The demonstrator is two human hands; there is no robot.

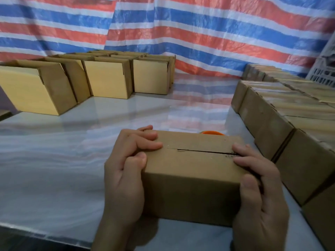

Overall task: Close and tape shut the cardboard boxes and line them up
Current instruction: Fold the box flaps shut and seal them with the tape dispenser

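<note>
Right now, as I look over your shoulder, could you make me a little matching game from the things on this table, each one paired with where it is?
Things:
1. held box
2. orange object
3. pale boxes
4. brown boxes

Places:
A. packed in a row along the right side of the table
B. at the far left, in front of the striped sheet
C. between the left hand and the right hand, near the front
D. peeking out just behind the held box

Pairs: 1-C, 2-D, 3-B, 4-A.
</note>
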